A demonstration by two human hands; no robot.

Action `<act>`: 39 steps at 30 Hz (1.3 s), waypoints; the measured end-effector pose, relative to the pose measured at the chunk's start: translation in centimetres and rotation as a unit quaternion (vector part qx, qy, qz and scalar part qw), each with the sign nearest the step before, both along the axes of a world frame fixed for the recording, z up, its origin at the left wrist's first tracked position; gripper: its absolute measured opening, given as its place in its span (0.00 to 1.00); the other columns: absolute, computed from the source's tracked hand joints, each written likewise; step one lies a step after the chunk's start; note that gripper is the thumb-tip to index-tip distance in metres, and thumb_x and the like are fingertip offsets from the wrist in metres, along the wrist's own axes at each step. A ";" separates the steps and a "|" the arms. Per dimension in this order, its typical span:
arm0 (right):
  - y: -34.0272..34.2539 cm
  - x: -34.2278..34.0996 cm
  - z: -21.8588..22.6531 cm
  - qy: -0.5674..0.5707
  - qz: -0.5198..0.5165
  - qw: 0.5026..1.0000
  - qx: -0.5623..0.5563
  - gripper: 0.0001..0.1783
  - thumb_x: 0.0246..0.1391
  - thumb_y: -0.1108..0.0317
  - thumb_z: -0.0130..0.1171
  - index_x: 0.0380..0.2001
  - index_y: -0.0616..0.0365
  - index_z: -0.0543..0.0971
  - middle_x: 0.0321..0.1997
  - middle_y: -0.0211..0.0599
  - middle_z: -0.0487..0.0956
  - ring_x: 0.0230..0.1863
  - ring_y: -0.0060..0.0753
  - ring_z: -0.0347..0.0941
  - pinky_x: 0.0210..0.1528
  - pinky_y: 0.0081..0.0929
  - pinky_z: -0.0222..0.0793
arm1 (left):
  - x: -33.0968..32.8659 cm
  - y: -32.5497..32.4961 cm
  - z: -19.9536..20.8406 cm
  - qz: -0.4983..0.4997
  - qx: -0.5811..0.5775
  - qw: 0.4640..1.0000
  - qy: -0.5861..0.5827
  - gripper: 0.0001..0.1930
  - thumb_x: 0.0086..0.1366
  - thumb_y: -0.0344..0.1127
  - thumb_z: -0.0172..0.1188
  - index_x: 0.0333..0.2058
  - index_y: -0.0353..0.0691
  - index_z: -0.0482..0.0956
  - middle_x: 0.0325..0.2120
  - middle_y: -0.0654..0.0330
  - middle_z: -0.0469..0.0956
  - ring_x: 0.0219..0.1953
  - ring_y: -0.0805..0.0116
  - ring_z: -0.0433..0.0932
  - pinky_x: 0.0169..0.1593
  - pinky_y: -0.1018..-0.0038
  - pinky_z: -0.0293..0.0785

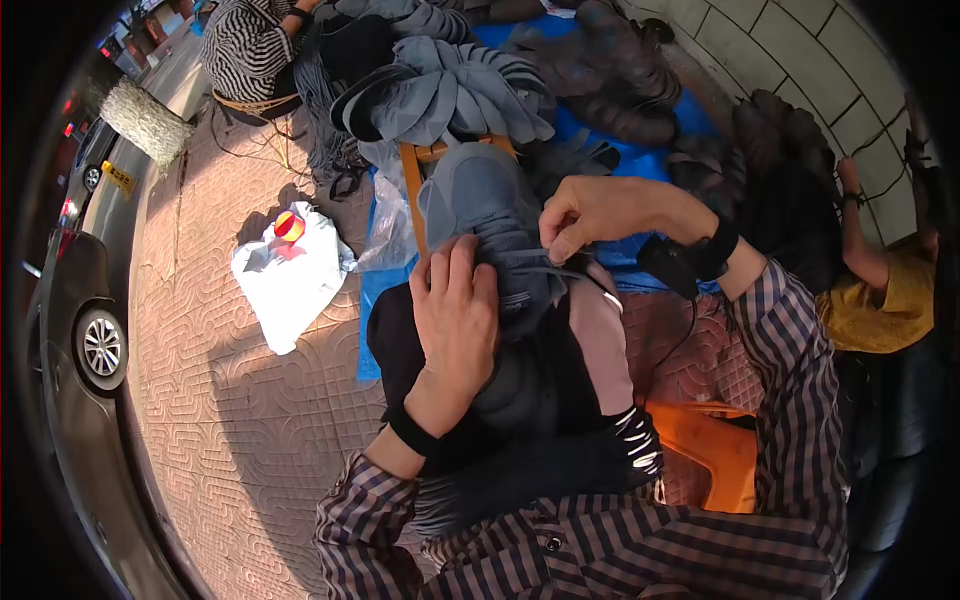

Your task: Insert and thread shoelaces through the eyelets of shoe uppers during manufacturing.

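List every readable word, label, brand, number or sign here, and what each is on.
None can be quoted.
Yellow sign at the roadside: dark marks, too small to read.
Grey shoe: small pale marks near the laces, too small and blurred to read.
Red-and-yellow round item: no lettering discernible.

- centre: shoe upper (472, 200), at the person's lap (540, 455).
- beyond it: pile of uppers (455, 98).
- left: bag (290, 295) on the pavement (185, 410); small object (289, 226) on the bag.
- far left: car (65, 300).
- right of the lap: stool (722, 450).
- upper right: wall (790, 45), beyond the tarp (628, 265).
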State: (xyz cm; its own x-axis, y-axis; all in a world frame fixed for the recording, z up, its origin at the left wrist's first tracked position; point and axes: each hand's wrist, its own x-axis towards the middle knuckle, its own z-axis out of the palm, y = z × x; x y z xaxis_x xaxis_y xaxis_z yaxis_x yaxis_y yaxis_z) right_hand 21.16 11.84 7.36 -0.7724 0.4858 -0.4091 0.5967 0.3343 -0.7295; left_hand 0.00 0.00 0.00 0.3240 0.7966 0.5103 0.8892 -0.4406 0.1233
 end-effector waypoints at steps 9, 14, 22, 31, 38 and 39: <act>-0.2 -0.4 -1.4 0.092 -0.001 0.996 -0.014 0.11 0.48 0.65 0.66 0.29 0.63 0.81 0.28 0.28 0.77 0.31 0.18 0.72 0.34 0.20 0.66 | -8.0 -8.3 1.8 0.041 -0.043 0.997 0.054 0.04 0.54 0.26 0.56 0.30 0.35 0.75 0.51 0.49 0.69 0.61 0.49 0.64 0.62 0.53 0.60; -1.2 -1.1 -3.0 0.176 -0.059 0.981 0.059 0.10 0.52 0.68 0.62 0.34 0.63 0.76 0.29 0.29 0.77 0.29 0.17 0.71 0.33 0.20 0.66 | -11.4 -10.2 3.0 0.127 -0.050 0.988 0.077 0.02 0.59 0.25 0.54 0.29 0.37 0.74 0.49 0.51 0.71 0.61 0.50 0.65 0.61 0.53 0.61; -4.3 0.0 -4.3 0.106 -0.236 0.966 0.025 0.11 0.60 0.66 0.57 0.31 0.65 0.75 0.22 0.30 0.74 0.21 0.18 0.70 0.26 0.19 0.68 | -9.8 -8.2 1.0 0.101 -0.162 0.981 -0.037 0.07 0.57 0.23 0.55 0.35 0.38 0.75 0.42 0.53 0.74 0.47 0.54 0.75 0.49 0.60 0.70; -5.7 1.1 -3.2 0.100 -0.170 0.978 -0.060 0.12 0.58 0.64 0.61 0.31 0.64 0.76 0.22 0.26 0.74 0.20 0.14 0.69 0.23 0.14 0.65 | -3.0 -1.6 0.6 0.009 -0.260 0.843 -0.471 0.07 0.63 0.29 0.59 0.36 0.32 0.72 0.26 0.57 0.72 0.24 0.72 0.74 0.30 0.75 0.69; -7.5 -0.2 -1.3 0.071 -0.155 0.985 0.009 0.12 0.52 0.65 0.65 0.30 0.64 0.77 0.16 0.27 0.73 0.20 0.16 0.69 0.22 0.21 0.63 | -3.8 0.3 1.1 -0.034 -0.363 0.853 -0.373 0.07 0.60 0.30 0.61 0.34 0.36 0.73 0.18 0.62 0.74 0.23 0.71 0.74 0.28 0.74 0.69; -7.6 -0.1 -0.8 0.048 -0.129 0.990 0.037 0.12 0.50 0.66 0.65 0.30 0.64 0.77 0.15 0.29 0.72 0.20 0.18 0.70 0.23 0.23 0.63 | -3.5 0.5 2.5 -0.026 -0.284 0.938 -0.198 0.08 0.58 0.29 0.61 0.35 0.38 0.73 0.21 0.62 0.74 0.24 0.70 0.75 0.28 0.73 0.70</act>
